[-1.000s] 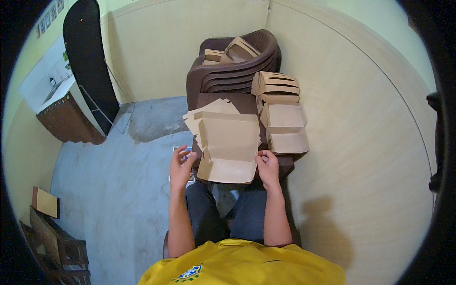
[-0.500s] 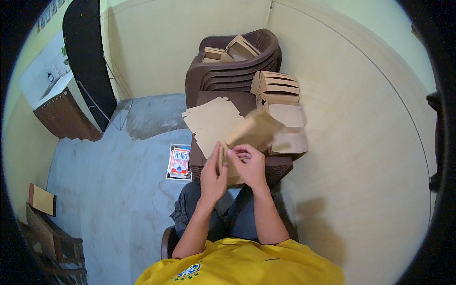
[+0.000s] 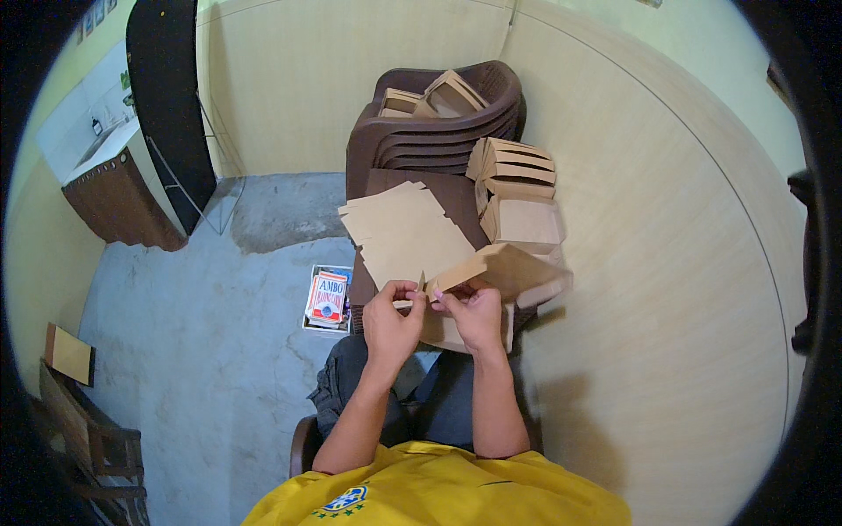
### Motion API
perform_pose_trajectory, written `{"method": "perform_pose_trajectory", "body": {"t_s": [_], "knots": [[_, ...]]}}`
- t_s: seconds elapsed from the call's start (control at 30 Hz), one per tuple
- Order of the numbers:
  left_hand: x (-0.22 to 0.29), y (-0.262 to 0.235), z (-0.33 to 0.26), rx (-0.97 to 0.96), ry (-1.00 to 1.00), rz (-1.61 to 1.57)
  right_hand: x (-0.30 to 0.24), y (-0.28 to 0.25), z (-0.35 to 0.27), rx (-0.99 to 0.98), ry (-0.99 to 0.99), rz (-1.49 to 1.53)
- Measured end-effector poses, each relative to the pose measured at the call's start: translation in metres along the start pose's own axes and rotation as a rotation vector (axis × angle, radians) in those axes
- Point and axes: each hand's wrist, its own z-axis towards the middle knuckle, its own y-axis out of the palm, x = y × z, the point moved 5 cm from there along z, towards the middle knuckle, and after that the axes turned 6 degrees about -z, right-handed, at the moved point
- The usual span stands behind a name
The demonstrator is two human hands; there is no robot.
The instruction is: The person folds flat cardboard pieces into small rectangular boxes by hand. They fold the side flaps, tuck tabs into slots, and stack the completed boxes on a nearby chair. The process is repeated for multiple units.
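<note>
A half-folded brown cardboard box (image 3: 500,272) is held above my lap, both hands pinching flaps at its near corner. My left hand (image 3: 392,323) grips a small flap on its left side. Close beside it, my right hand (image 3: 474,316) holds the box's front edge. Just beyond lies a pile of flat brown cardboard blanks (image 3: 403,230) on a dark brown plastic table (image 3: 458,191). To the right of the pile stands a stack of folded boxes (image 3: 516,193).
Stacked brown plastic chairs (image 3: 438,131) with more boxes on the seat stand behind the table. A small open carton with a red-and-white packet (image 3: 326,298) sits on the grey concrete floor at left. A beige wall runs along the right. A sink counter (image 3: 110,188) stands far left.
One second ago the box lay open and flat between my spread hands. My hands have since come together at its near corner, and the box is now partly folded and tilted up to the right.
</note>
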Motion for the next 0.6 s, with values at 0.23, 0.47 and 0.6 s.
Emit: {"method": "perform_pose_trajectory", "body": {"t_s": [0.23, 0.47, 0.6], "knots": [[-0.037, 0.003, 0.016, -0.033, -0.018, -0.098, 0.008, 0.009, -0.007, 0.037, -0.095, -0.192], [-0.042, -0.001, 0.016, -0.055, -0.011, -0.041, 0.012, 0.012, -0.011, 0.07, -0.078, -0.077], [-0.028, -0.006, 0.011, -0.024, 0.047, 0.077, 0.01, 0.013, -0.014, 0.064, -0.102, -0.017]]}}
